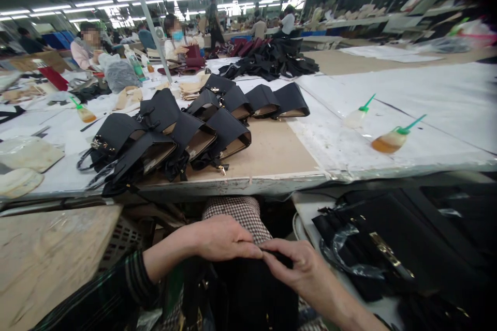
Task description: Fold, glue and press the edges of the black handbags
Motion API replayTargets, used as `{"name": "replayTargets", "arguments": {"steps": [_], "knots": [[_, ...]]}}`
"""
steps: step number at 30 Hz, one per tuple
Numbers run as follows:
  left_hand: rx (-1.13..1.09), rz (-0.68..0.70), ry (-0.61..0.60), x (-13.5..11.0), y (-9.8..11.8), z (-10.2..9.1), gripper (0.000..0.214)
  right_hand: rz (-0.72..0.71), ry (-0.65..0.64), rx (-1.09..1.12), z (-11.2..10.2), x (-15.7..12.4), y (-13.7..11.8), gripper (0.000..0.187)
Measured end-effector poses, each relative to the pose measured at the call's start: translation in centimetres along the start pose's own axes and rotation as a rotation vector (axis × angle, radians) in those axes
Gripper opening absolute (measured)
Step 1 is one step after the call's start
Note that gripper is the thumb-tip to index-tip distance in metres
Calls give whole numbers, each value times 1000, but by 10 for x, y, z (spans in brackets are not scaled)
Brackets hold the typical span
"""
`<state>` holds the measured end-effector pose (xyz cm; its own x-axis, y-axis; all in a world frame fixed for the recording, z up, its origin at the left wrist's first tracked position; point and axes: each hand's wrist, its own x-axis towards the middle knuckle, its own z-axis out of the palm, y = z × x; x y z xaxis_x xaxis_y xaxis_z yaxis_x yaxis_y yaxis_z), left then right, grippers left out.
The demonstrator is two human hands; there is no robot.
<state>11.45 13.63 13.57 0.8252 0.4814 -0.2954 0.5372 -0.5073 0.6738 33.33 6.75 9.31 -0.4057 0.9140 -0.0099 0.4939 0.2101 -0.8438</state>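
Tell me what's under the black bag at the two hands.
Checked cloth shows beyond the black bag and at its lower right, seemingly running under it. The left hand and right hand are at the bag's upper edge. The bag covers whatever lies directly beneath.

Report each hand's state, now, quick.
Left hand: closed, holding the top edge of the bag beneath it.
Right hand: closed at thumb and fingertips, pinching the same edge.

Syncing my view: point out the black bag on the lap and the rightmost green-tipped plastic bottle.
Black bag on the lap [250, 289]: head view, plain panel.
Rightmost green-tipped plastic bottle [389, 142]: head view, amber body.
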Motion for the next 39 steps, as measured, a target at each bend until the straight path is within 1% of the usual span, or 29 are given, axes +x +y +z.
{"name": "replayTargets", "arguments": {"steps": [3, 5, 9, 12, 14, 16, 18, 20, 22, 24, 27, 28, 29, 30, 32, 34, 36, 39], "knots": [[14, 23, 2, 6, 1, 5, 38, 10, -33, 12, -2, -1, 0, 23], [10, 21, 13, 2, -6, 4, 37, 22, -63, 21, -5, -3, 2, 24], [-31, -87, 4, -23, -32, -5, 42, 50, -91, 39, -9, -6, 6, 30], [-130, -149, -4, -45, -48, -10, 37, 71, -130, 92, -9, -2, 7, 33], [-217, -165, 16, -58, -54, -9, 30, 98, -169, 147, -9, 3, 8, 35], [-314, -203, 62, -67, -58, -5, 26, 145, -195, 209, -10, 8, 12, 37], [-395, -258, 117, -74, -60, 0, 25, 189, -214, 268, -11, 14, 19, 39], [-440, -300, 157, -78, -61, 4, 23, 199, -252, 291, -13, 19, 26, 41], [-469, -320, 181, -81, -60, 7, 21, 155, -272, 199, -13, 25, 30, 40], [-496, -334, 197, -82, -59, 7, 19, 51, -220, -26, -11, 30, 27, 37], [-528, -361, 219, -82, -58, 8, 19, -158, -45, -378, 3, 39, 5, 38], [-540, -369, 228, -82, -57, 9, 19, -212, -15, -442, 10, 43, -6, 38], [-549, -370, 238, -82, -57, 10, 19, -244, -26, -469, 17, 48, -18, 36], [-557, -365, 246, -82, -57, 11, 19, -254, -62, -467, 25, 53, -29, 33], [-563, -348, 262, -83, -58, 13, 18, -223, -174, -437, 39, 63, -47, 24], [-565, -346, 278, -85, -59, 15, 18, -180, -245, -454, 50, 73, -56, 13], [-573, -363, 297, -90, -60, 16, 20, -161, -247, -505, 58, 79, -56, 12], [-506, -390, 302, -100, -60, 14, 19, -168, -212, -539, 62, 79, -49, 18]]}}
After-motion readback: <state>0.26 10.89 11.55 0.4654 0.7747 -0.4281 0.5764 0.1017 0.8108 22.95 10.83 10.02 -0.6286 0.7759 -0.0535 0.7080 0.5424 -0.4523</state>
